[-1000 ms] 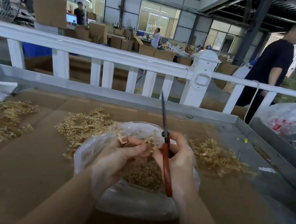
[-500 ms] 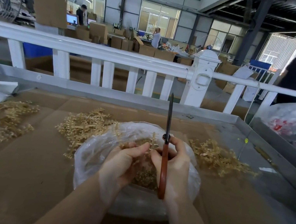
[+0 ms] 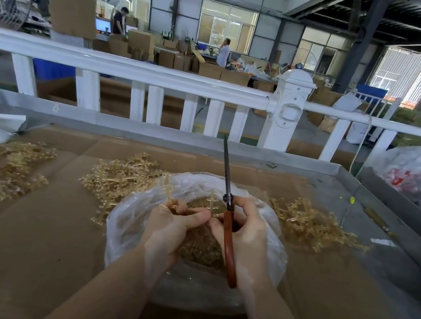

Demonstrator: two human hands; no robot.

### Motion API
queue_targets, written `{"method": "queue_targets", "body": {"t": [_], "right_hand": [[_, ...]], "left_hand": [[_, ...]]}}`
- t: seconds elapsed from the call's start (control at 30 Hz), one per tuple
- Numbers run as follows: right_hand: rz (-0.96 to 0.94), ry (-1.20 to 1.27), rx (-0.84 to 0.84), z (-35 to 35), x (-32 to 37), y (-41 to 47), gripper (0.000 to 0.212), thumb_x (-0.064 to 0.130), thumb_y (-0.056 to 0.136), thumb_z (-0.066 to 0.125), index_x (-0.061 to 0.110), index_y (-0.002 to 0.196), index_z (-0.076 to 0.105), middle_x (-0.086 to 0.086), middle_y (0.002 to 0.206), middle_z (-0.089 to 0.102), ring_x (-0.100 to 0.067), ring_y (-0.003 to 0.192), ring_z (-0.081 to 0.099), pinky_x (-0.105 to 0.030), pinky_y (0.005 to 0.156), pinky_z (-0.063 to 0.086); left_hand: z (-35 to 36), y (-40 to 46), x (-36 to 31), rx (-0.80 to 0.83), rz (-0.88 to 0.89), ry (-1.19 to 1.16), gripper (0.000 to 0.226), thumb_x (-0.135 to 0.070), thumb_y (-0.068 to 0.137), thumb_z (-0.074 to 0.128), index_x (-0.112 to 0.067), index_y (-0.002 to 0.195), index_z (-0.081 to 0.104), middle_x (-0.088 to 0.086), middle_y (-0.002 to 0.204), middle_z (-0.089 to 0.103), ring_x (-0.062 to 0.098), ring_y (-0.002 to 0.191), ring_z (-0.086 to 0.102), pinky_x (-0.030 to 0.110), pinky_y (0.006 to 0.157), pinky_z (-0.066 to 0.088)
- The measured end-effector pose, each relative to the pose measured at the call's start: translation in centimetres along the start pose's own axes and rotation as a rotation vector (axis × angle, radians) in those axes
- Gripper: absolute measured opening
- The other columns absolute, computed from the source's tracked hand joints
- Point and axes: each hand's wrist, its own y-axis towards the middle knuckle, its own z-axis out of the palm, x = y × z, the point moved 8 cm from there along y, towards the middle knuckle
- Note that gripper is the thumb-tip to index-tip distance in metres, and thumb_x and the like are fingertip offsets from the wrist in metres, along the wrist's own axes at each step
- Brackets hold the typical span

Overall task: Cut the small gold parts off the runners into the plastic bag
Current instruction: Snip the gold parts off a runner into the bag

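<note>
runner [image 3: 211, 204] mostly hidden between hands over plastic bag [image 3: 133, 219].

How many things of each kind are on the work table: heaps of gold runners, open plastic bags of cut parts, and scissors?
Heaps of gold runners: 3 (left, middle, right)
Open plastic bag of cut parts: 1
Scissors, held by the right hand: 1
Total: 5

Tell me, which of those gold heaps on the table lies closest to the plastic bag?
The middle heap: it runs right up against the plastic bag on its left. The right heap sits slightly apart, and the far-left heap well away.
</note>
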Motion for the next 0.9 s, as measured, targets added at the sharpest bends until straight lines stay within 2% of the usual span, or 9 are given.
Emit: {"method": "queue_targets", "body": {"t": [0.1,0.13,0.23,0.33,0.4,0.43,0.53,0.77,0.9], "right_hand": [[0.034,-0.124,0.024,-0.6,-0.8,0.1,0.027,0.024,0.08,0.076,0.032,0.099,0.058,0.009,0.085,0.068,-0.008,0.085,0.066,-0.031,0.079,0.055],[0.038,-0.216,0.02,-1.0,-1.1,0.2,0.026,0.035,0.08,0.074,0.036,0.099,0.057,0.014,0.086,0.066,-0.005,0.087,0.064,-0.029,0.079,0.054],[0.014,-0.47,0.034,-1.4,-1.5,-0.2,0.023,0.053,0.08,0.066,0.046,0.094,0.049,0.032,0.089,0.058,0.012,0.086,0.056,-0.008,0.069,0.042],[-0.054,-0.676,0.053,-0.9,-1.7,-0.9,0.028,0.06,0.08,0.061,0.048,0.099,0.045,0.029,0.083,0.057,0.01,0.079,0.054,-0.004,0.062,0.034],[-0.149,-0.815,0.018,-0.7,-1.4,-1.3,0.032,0.061,0.079,0.061,0.044,0.104,0.049,0.025,0.088,0.058,0.006,0.083,0.051,-0.005,0.065,0.033],[-0.165,-0.83,0.02,-0.6,-1.4,-1.4,0.036,0.059,0.079,0.062,0.041,0.109,0.052,0.021,0.094,0.06,0.002,0.088,0.053,-0.01,0.07,0.038],[-0.203,-0.842,0.034,-0.4,-1.6,-1.8,0.044,0.053,0.079,0.068,0.032,0.117,0.057,0.013,0.103,0.063,-0.008,0.098,0.057,-0.024,0.081,0.048],[-0.261,-0.871,0.004,-0.4,-1.2,-2.4,0.043,0.044,0.075,0.076,0.025,0.111,0.062,0.008,0.098,0.064,-0.013,0.095,0.059,-0.02,0.078,0.044],[-0.256,-0.852,0.016,-0.4,-1.3,-2.5,0.044,0.043,0.075,0.076,0.024,0.111,0.062,0.007,0.097,0.063,-0.014,0.094,0.059,-0.021,0.079,0.044]], "left_hand": [[-0.7,0.6,-0.2,-0.075,0.034,-0.037,0.043,0.014,0.074,0.069,-0.015,0.059,0.04,0.01,0.065,0.071,0.019,0.062,0.071,0.026,0.05,0.056],[-1.0,0.8,-0.3,-0.094,0.048,-0.051,0.041,0.013,0.076,0.068,-0.013,0.06,0.041,0.009,0.064,0.071,0.018,0.06,0.071,0.025,0.05,0.056],[-1.8,1.2,0.0,-0.144,0.069,-0.106,0.033,0.012,0.077,0.067,-0.011,0.061,0.049,0.011,0.066,0.071,0.018,0.061,0.071,0.022,0.052,0.056],[-2.2,1.3,0.4,-0.133,0.058,-0.188,0.028,0.01,0.078,0.067,-0.01,0.059,0.057,0.01,0.066,0.07,0.017,0.062,0.071,0.022,0.055,0.057],[-2.2,1.3,0.5,-0.116,0.05,-0.207,0.025,0.008,0.079,0.066,-0.008,0.061,0.065,0.008,0.066,0.07,0.016,0.063,0.07,0.022,0.057,0.057],[-2.3,1.4,0.5,-0.116,0.05,-0.212,0.02,0.008,0.081,0.065,-0.006,0.067,0.065,0.008,0.067,0.07,0.016,0.064,0.07,0.022,0.058,0.058],[-2.5,1.3,0.5,-0.119,0.061,-0.24,0.013,0.01,0.082,0.063,-0.001,0.078,0.058,0.01,0.073,0.068,0.018,0.069,0.07,0.024,0.062,0.059],[-2.9,1.2,0.1,-0.122,0.119,-0.39,0.033,0.011,0.085,0.059,-0.013,0.07,0.041,0.011,0.075,0.059,0.018,0.069,0.07,0.024,0.059,0.058],[-3.0,1.3,-0.2,-0.098,0.174,-0.452,0.034,0.01,0.084,0.058,-0.014,0.07,0.039,0.01,0.074,0.058,0.017,0.065,0.069,0.024,0.06,0.059]]}}
